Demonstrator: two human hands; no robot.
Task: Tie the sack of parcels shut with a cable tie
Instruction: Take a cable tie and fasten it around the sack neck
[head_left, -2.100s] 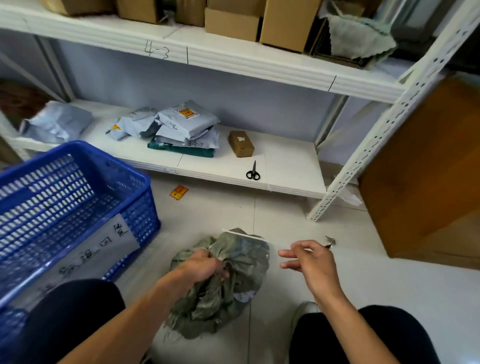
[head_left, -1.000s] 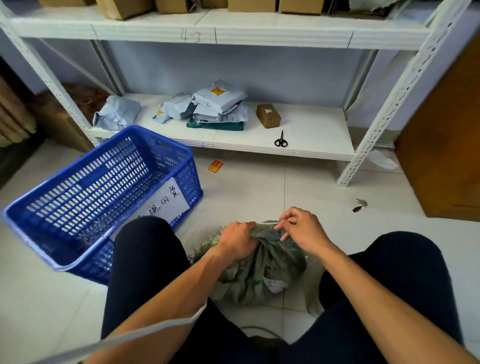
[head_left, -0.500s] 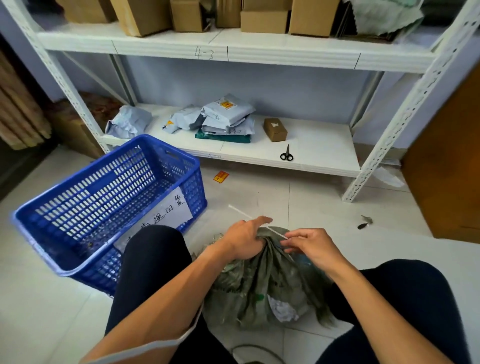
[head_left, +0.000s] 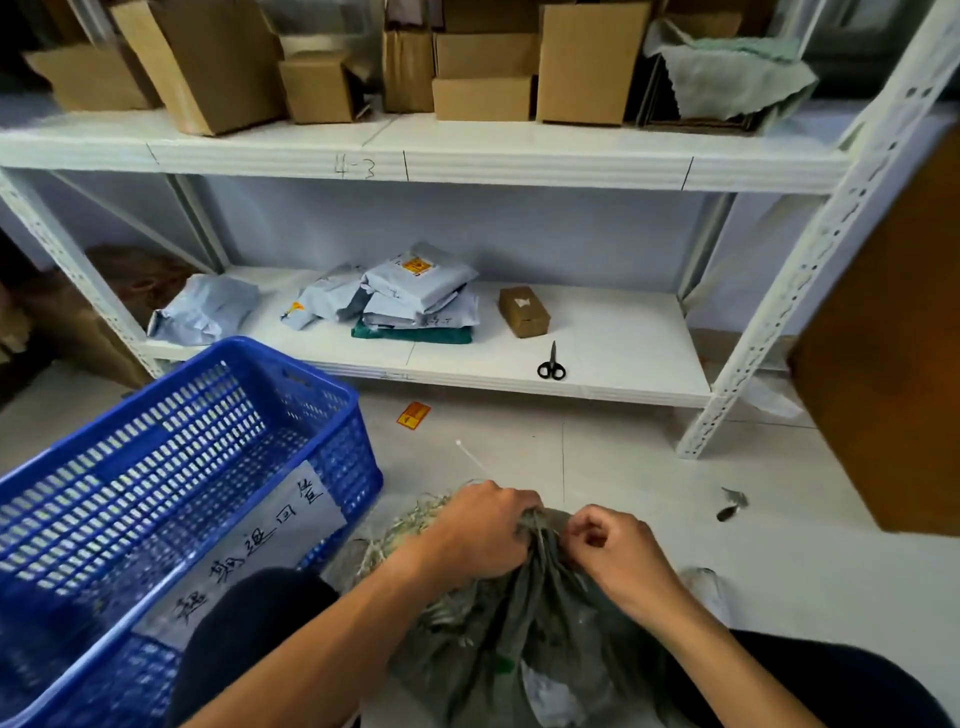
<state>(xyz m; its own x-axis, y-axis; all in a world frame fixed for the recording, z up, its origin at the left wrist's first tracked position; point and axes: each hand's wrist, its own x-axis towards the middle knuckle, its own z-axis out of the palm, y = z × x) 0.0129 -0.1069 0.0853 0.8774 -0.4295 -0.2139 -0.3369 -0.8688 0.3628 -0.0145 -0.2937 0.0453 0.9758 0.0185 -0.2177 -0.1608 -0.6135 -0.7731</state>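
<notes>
Sack (head_left: 540, 639) of grey-green weave sits on the floor (head_left: 613, 457) between the person's knees (head_left: 260, 618); left hand (head_left: 478, 530) clenches its bunched neck, cable tie (head_left: 475, 460) poking out beyond the knuckles; right hand (head_left: 613, 551) curls at the neck, its hold unclear

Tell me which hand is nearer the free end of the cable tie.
Left. The left hand grips the neck of the sack just below the white free end of the cable tie. The right hand is curled at the neck's other side, farther away.
</notes>
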